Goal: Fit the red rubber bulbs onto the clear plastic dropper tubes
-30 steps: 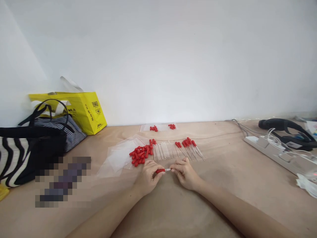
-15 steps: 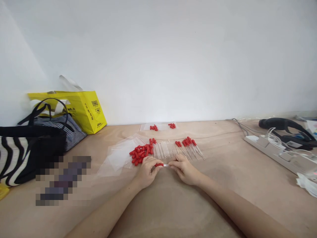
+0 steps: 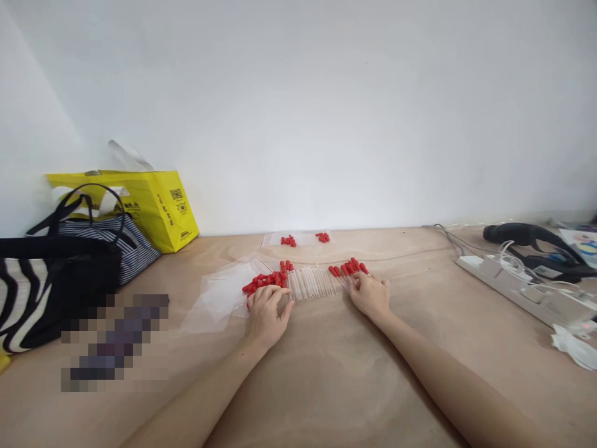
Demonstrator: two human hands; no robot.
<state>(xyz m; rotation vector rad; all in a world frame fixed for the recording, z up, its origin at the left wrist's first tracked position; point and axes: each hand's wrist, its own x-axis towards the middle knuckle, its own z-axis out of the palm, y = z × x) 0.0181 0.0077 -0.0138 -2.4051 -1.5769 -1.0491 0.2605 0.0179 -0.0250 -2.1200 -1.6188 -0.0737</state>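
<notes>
Head view, the only one we had: our left hand [image 3: 269,316] was loosely spread, thumb well off the fingers, nothing visible in that gap; we couldn't tell if the fingertips touched the red bulbs [image 3: 262,281] just beyond them. Our right hand [image 3: 372,297] had its fingers curled in at the red-topped tubes [image 3: 347,269]; the hand's own back hid the pinch, so we couldn't tell if it had hold of one. Layout looked sorted by kind, probably to give each hand its own side: loose bulbs at the left grip, bare tubes [image 3: 310,283] side by side between the two grips, tubes with bulbs on at the right grip, red ends pointing away from us. Bare tubes likely lay parallel so either hand could get one without digging. Counts: two hands; about seven red-topped tubes, some overlapping; bare tubes well over ten, too tight to count; loose bulbs heaped, no count. Left of the left grip, at least three clear bags [image 3: 217,295], overlapping, partly under the heap. Well beyond both grips, one flat pack [image 3: 305,239] bearing two red clusters. Far left of the left grip, one yellow bag [image 3: 180,218] and one striped bag [image 3: 140,239]; far right of the right grip, one power strip [image 3: 489,277].
</notes>
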